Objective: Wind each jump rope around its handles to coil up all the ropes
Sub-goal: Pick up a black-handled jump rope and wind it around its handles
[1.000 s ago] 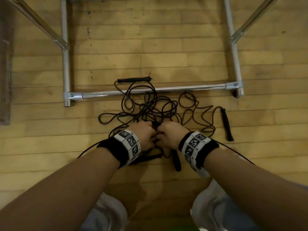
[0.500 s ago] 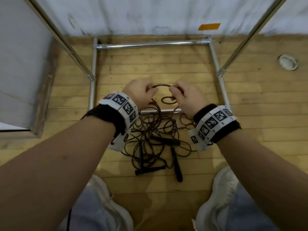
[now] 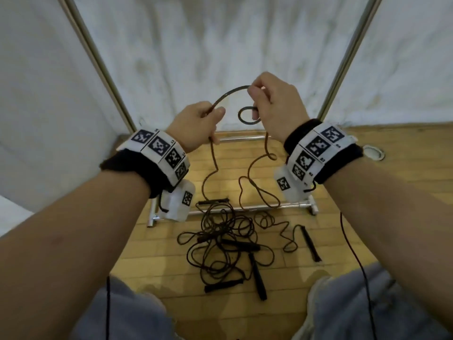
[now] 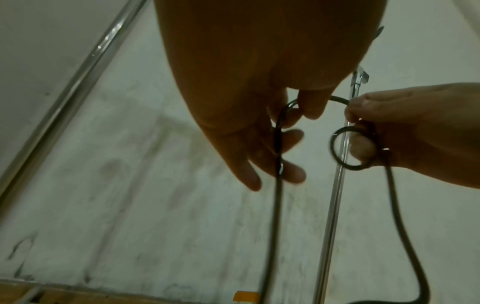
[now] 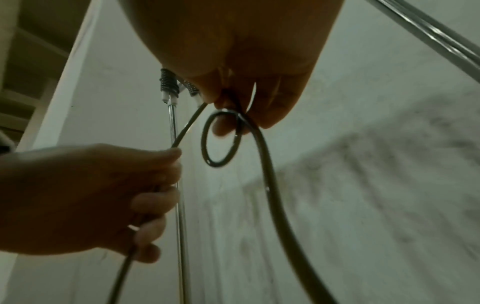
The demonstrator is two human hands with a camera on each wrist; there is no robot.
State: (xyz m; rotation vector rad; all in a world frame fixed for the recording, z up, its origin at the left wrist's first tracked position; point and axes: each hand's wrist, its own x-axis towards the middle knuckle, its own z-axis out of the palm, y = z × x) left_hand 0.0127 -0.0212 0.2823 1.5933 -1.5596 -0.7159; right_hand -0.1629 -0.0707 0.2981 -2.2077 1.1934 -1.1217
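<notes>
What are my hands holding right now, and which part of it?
Both hands hold one black jump rope by its cord, not its handles. The left hand grips the cord; the right hand pinches it at a small loop.

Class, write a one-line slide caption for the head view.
Both hands, left hand and right hand, lift one rope above the tangled pile.

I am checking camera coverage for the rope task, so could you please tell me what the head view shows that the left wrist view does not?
Only the head view shows the tangled pile of ropes on the wooden floor, several black handles such as one lying apart at the right, and both wristbands.

Only the left wrist view shows the left hand's fingers from underneath, with the rope running down across them.

Both show the left hand and right hand holding one raised rope, with a small loop at the right hand.
</notes>
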